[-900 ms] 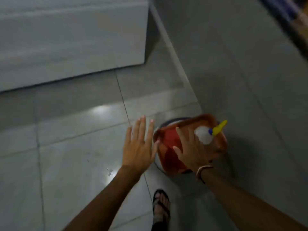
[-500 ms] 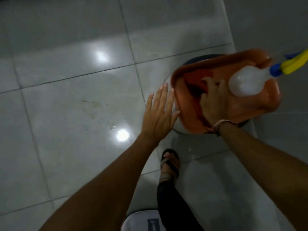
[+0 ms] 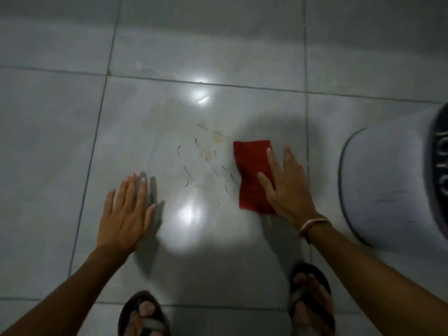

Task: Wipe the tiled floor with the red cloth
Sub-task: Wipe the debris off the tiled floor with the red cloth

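Observation:
A folded red cloth [image 3: 251,170] lies flat on the glossy grey tiled floor [image 3: 169,52]. My right hand [image 3: 287,183] presses down on the cloth's right half, fingers spread over it. Just left of the cloth the tile carries yellowish smears [image 3: 218,139] and several dark hair-like strands [image 3: 188,175]. My left hand [image 3: 127,209] hovers low over the floor to the left, fingers extended and holding nothing.
A white rounded object [image 3: 388,180] with a dark rim stands on the floor at the right edge, close to my right forearm. My two sandalled feet [image 3: 143,314] are at the bottom of the view. Light glare [image 3: 186,214] reflects off the tile between my hands.
The orange basin and spray bottle that my right hand reached into have left the view. My right hand now holds the red cloth down on the floor, and the view points straight down.

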Available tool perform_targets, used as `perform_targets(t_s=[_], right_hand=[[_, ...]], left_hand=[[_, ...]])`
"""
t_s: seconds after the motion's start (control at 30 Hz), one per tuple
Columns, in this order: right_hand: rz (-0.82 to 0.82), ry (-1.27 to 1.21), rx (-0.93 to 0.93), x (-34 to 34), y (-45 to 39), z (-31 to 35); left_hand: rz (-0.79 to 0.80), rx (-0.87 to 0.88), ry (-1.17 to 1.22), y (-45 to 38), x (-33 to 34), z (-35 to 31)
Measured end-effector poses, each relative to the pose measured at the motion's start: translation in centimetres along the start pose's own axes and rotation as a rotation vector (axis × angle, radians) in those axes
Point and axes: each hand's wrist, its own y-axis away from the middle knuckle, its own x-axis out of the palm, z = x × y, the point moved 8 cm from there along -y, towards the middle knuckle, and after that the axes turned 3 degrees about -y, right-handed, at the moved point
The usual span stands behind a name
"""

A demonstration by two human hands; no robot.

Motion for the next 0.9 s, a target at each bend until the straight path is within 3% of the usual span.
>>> perform_targets(t_s=[0.07, 0.17, 0.27, 0.33, 0.43, 0.5, 0.57, 0.63, 0.73, 0.83, 0.9], right_hand=[[0.065, 0.09, -0.089, 5.1, -3.7, -0.7], [-0.061, 0.139, -0.177, 7.0, -9.9, 1.3], [-0.204, 0.234, -0.248, 7.9, -15.7, 8.3], [-0.211, 0.271, -0.311, 9.6, -16.8, 13.8], [-0.028, 0.317, -0.604, 14.9, -10.6, 18.3], [0.131, 0.394, -0.833, 17.9, -1.9, 15.5], [0.193, 0.454, -0.909, 17.1, 3.6, 8.9], [0.172, 0.493, -0.819, 13.1, 2.4, 2.4], [0.005, 0.411, -0.444, 6.7, -6.5, -1.1], [-0.147, 0.313, -0.238, 6.2, -15.1, 4.9], [-0.154, 0.323, -0.296, 8.8, -16.7, 10.9]], left_hand=[[0.003, -0.004, 0.003, -0.2, 3.9, 1.9], [-0.111, -0.02, 0.036, -0.5, 6.9, 3.0], [-0.213, -0.008, 0.07, -1.0, 7.6, 3.7], [-0.239, 0.009, 0.08, -1.0, 7.7, 3.8], [-0.263, 0.006, 0.087, -0.8, 7.6, 3.9], [-0.253, 0.01, 0.101, -0.7, 7.6, 3.9], [-0.255, 0.014, 0.116, -0.7, 7.5, 3.9], [-0.282, 0.012, 0.108, -0.8, 7.4, 3.9], [-0.289, 0.016, 0.1, -0.9, 7.5, 3.9], [-0.296, 0.019, 0.105, -0.8, 7.6, 4.0], [-0.302, 0.019, 0.107, -0.8, 7.6, 3.9]])
